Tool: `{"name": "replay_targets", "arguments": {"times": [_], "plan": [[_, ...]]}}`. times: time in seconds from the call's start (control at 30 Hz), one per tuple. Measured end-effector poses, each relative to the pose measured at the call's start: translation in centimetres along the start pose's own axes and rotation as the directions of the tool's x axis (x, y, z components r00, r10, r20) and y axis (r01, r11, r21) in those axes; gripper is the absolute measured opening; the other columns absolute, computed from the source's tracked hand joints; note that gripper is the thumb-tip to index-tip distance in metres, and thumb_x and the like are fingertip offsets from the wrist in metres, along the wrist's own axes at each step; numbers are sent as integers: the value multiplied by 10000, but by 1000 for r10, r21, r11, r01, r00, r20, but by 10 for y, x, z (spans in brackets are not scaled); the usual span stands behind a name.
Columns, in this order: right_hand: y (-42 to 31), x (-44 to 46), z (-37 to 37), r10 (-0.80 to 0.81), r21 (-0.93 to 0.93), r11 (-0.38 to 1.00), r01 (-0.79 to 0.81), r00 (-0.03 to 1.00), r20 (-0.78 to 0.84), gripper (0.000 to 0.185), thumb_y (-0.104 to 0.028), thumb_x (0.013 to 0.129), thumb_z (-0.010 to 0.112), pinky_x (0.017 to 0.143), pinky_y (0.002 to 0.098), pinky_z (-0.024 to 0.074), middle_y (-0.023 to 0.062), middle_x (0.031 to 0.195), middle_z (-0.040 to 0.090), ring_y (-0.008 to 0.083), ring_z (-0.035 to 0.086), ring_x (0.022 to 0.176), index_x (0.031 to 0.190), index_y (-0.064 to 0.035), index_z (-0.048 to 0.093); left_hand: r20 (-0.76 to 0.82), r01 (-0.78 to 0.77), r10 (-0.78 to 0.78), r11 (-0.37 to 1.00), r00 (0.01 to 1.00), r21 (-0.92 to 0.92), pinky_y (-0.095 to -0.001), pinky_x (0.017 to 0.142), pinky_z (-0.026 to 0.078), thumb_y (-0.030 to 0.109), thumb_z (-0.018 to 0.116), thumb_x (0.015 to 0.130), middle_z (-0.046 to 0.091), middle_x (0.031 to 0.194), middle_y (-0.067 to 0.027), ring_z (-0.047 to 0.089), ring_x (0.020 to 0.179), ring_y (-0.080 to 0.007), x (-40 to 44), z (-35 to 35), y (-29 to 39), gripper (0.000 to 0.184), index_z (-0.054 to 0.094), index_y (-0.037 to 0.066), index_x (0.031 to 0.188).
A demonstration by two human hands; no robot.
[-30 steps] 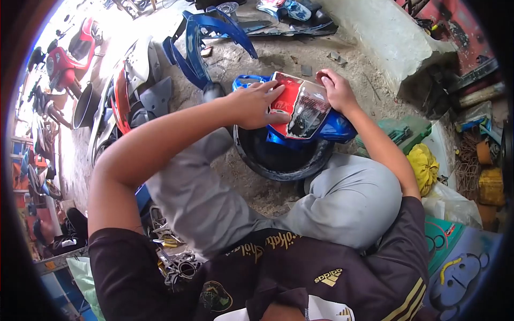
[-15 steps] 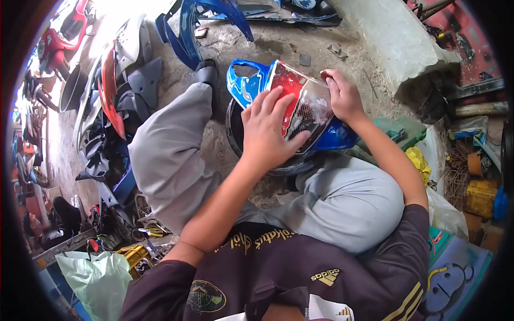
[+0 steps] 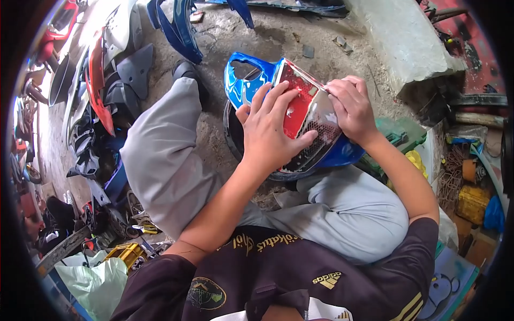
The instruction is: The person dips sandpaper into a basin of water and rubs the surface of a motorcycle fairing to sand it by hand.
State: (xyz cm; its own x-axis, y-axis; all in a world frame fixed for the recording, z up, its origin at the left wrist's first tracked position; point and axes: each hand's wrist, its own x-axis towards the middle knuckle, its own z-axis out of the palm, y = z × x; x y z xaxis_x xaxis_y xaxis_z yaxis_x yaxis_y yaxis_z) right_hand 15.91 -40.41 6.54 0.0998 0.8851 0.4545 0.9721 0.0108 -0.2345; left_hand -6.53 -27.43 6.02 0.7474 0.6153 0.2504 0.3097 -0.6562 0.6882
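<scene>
A glossy blue motorcycle-style panel (image 3: 247,80) with a red, white and mesh-patterned sticker (image 3: 297,109) on its face rests over a black round tub (image 3: 233,128) between the legs. My left hand (image 3: 273,125) lies spread on the panel and the sticker's left part, fingers apart. At the sticker's upper right edge, my right hand (image 3: 350,107) has its fingers bent and pressed together on the rim. Whether that edge is a loose film or part of the panel is too small to tell.
Dark blue fairing pieces (image 3: 179,29) lie on the floor ahead. Red, white and grey panels (image 3: 96,80) are piled at the left. A concrete block (image 3: 407,43) stands at the upper right. A pale plastic bag (image 3: 93,281) and yellow crate (image 3: 127,252) sit at the lower left.
My left hand has come back from the panel's far side and spread over its near left part. My right hand has closed its fingers at the upper edge. The panel has tilted slightly.
</scene>
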Motion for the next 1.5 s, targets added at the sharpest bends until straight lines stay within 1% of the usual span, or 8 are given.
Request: {"name": "replay_targets", "arguments": {"times": [0.07, 0.2, 0.37, 0.5, 0.6, 0.73, 1.23, 1.5], "plan": [[-2, 3, -1, -20, 9, 1000, 20, 1000, 5, 289, -6, 920, 725, 1044, 488, 540, 137, 1241, 735, 388, 634, 1164, 1208, -23, 736, 5, 20, -19, 1000, 1000, -12, -507, 1232, 273, 482, 976, 668, 613, 1589, -60, 475, 1550, -322, 1, -2, 2, 845, 713, 163, 1405], [2, 8, 1, -43, 71, 997, 40, 999, 29, 299, 14, 913, 719, 1000, 481, 565, 138, 1235, 733, 387, 658, 1119, 1210, -8, 734, 89, -41, 28, 988, 996, 149, -508, 1234, 260, 499, 882, 788, 584, 1650, -53, 487, 1548, -303, 5, -6, -3, 866, 650, 141, 1541], [-9, 10, -7, -88, 99, 992, 80, 993, 77, 354, 14, 853, 726, 971, 477, 577, 132, 1193, 730, 374, 675, 1108, 1207, -4, 731, 154, -46, 46, 999, 987, -6, -469, 1175, 295, 317, 785, 886, 696, 1540, -46, 569, 1399, -313, 24, -19, -18, 557, 773, 165, 1421], [-15, 13, -8, -139, 207, 971, 117, 986, 95, 391, -11, 812, 739, 937, 451, 583, 108, 1172, 732, 361, 672, 1075, 1203, -28, 737, 153, -64, 58, 997, 987, 31, -454, 1145, 298, 305, 796, 878, 706, 1528, -35, 584, 1378, -298, 30, -15, -18, 559, 774, 167, 1419], [1, 19, -14, -74, 116, 992, 54, 982, 174, 359, -27, 818, 730, 933, 446, 587, 103, 1162, 730, 353, 668, 1054, 1176, -36, 734, 161, -54, 46, 998, 986, 44, -452, 1137, 296, 306, 803, 873, 708, 1526, -32, 588, 1374, -293, 30, -14, -18, 559, 777, 171, 1415], [-33, 25, -20, -195, 212, 966, 147, 955, 223, 290, -22, 840, 698, 925, 442, 585, 109, 1155, 728, 357, 660, 1043, 1130, -26, 712, 155, -49, 42, 998, 987, 46, -450, 1131, 296, 310, 806, 873, 710, 1524, -29, 589, 1374, -288, 32, -14, -19, 554, 782, 176, 1410], [-10, 16, -3, -85, 310, 950, 39, 987, 138, 442, -7, 770, 844, 953, 442, 582, 107, 1226, 739, 365, 658, 1117, 1201, -47, 755, 119, -48, 41, 997, 992, 64, -433, 1140, 310, 324, 806, 874, 716, 1515, -25, 591, 1377, -282, 30, -11, -17, 550, 788, 176, 1403], [-8, 18, 1, -30, 344, 939, -3, 995, 91, 306, -43, 858, 845, 933, 444, 586, 105, 1174, 740, 358, 683, 1048, 1149, -43, 748, 118, -52, 42, 996, 992, 77, -439, 1159, 307, 322, 790, 885, 715, 1516, -16, 585, 1388, -283, 31, -10, -16, 548, 783, 183, 1415]]}}
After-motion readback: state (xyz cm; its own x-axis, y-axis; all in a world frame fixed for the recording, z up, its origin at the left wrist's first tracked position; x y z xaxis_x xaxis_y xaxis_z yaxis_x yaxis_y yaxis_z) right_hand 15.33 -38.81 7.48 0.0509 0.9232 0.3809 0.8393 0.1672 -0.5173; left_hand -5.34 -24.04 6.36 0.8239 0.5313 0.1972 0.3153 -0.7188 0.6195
